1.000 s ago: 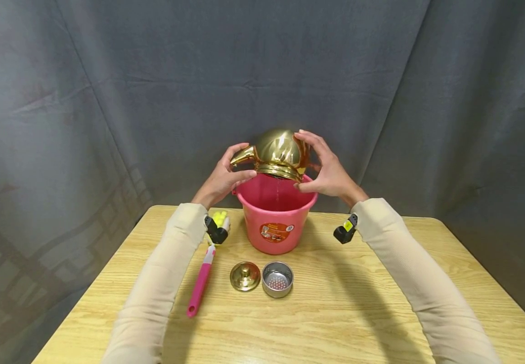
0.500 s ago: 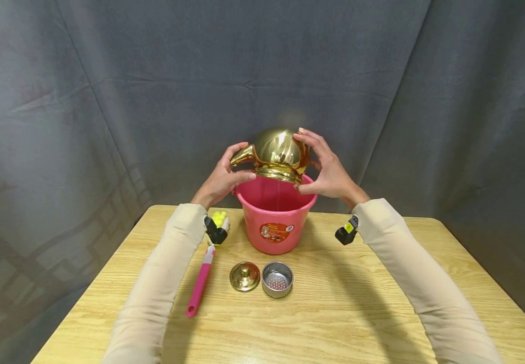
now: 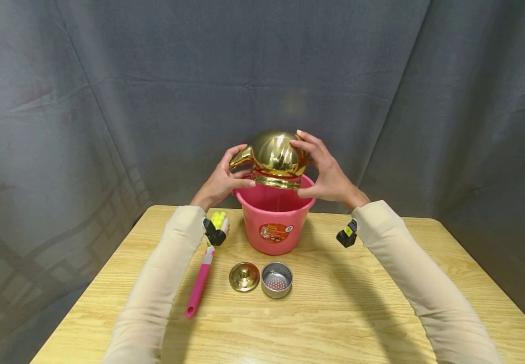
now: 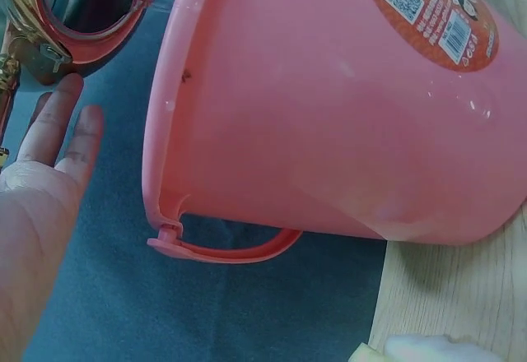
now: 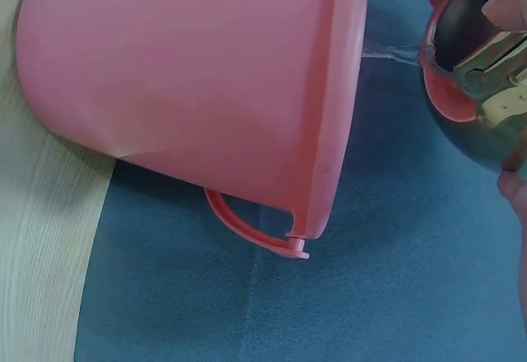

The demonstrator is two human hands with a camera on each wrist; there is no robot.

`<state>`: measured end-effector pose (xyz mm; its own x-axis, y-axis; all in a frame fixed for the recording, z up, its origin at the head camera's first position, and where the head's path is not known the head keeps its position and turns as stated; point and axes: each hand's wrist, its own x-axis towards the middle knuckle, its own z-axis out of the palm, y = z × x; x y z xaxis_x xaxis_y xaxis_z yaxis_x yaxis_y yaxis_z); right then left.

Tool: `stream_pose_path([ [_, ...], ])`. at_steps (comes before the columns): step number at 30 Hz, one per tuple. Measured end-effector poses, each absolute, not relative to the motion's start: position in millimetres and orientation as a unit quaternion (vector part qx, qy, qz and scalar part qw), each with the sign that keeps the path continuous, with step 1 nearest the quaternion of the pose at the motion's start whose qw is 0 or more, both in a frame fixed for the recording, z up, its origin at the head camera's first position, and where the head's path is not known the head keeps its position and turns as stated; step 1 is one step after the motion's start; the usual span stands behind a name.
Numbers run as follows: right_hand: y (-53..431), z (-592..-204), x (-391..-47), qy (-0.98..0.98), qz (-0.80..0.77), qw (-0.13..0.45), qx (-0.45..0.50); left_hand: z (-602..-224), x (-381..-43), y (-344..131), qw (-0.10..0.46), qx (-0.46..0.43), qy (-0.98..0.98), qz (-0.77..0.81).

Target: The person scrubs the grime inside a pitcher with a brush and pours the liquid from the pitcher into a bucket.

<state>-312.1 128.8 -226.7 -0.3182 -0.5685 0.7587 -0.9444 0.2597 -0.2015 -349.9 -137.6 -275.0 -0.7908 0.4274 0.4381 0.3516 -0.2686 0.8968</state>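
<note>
A shiny gold teapot (image 3: 277, 154) is held upside down over a pink bucket (image 3: 254, 217). Water runs from its open mouth, a thin stream (image 5: 391, 53) in the right wrist view. My left hand (image 3: 220, 183) grips the spout side, thumb near the rim and fingers behind the spout. On the other side my right hand (image 3: 331, 174) grips the body, fingers over the upturned base and thumb at the rim. The teapot's handle is mostly hidden by that hand. In front of the bucket lie a gold lid (image 3: 244, 276) and a round metal strainer basket (image 3: 276, 279).
Left of the bucket lies a brush with a pink handle (image 3: 199, 285) and a yellow head (image 3: 218, 218), partly covered by the left wrist camera (image 3: 214, 232). The bucket's handle (image 4: 239, 253) hangs down. A grey curtain (image 3: 262, 65) stands behind the wooden table (image 3: 326, 323).
The teapot has tipped further over, and its mouth has sunk a little closer to the bucket. The right fingers have shifted slightly over the body. Things on the table stay put.
</note>
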Motion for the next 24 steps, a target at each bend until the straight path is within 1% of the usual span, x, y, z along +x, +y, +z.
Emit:
stream_pose_path([
  [2,129.1,-228.1,-314.3,-0.737,0.319,0.295,0.517,-275.4,-349.9,-137.6,0.026,0.321,0.602,0.730],
  [10,137.3,-243.8,-343.8,-0.735,0.271,0.330,0.527,-277.8,-349.2,-137.1,0.031,0.316,0.596,0.738],
  [17,139.3,-248.9,-346.2,-0.734,0.255,0.332,0.535,-281.9,-351.0,-137.3,0.037,0.310,0.603,0.734],
  [24,138.9,-250.1,-345.7,-0.737,0.233,0.341,0.535,-284.3,-351.3,-137.1,0.029,0.308,0.615,0.725],
])
